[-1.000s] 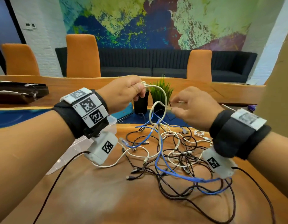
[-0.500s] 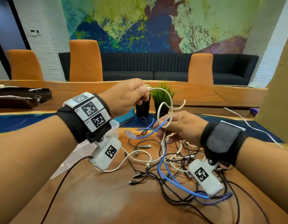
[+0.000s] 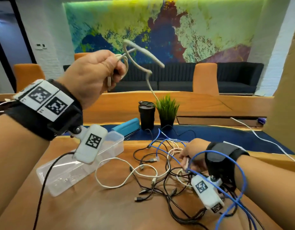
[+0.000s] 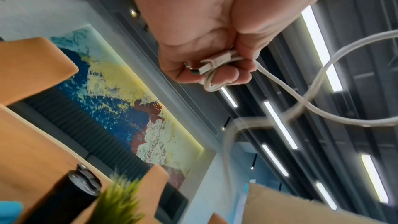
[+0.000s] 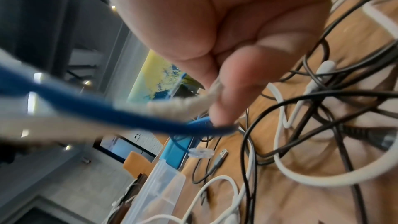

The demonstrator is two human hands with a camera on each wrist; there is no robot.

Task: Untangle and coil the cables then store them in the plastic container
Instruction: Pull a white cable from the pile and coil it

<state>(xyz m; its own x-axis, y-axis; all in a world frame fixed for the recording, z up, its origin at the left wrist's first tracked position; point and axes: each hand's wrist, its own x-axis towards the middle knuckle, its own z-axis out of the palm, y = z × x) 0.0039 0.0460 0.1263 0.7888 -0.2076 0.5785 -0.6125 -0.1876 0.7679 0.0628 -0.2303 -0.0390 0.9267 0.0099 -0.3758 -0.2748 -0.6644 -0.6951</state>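
Note:
My left hand [image 3: 100, 72] is raised high over the table and grips small loops of a white cable [image 3: 141, 50] with its USB plug [image 4: 212, 66] in the fist. The rest of that cable hangs down in loose curls. My right hand [image 3: 191, 156] is low on the tangle of black, white and blue cables [image 3: 163, 173] and pinches a pale braided cable [image 5: 193, 104]. A blue network cable [image 3: 238, 170] loops over my right wrist. The clear plastic container [image 3: 73, 170] lies open on the table under my left wrist.
A black cup [image 3: 146, 114], a small potted plant [image 3: 167, 110] and a teal case [image 3: 126, 126] stand behind the tangle. A cardboard box [image 3: 286, 100] rises at the right. Another white cable [image 3: 126, 173] curls beside the container. Orange chairs and a dark sofa stand farther back.
My left hand has lifted high with the white cable, pulling it up out of the pile. My right hand has dropped onto the tangle, and the blue cable now loops over its wrist.

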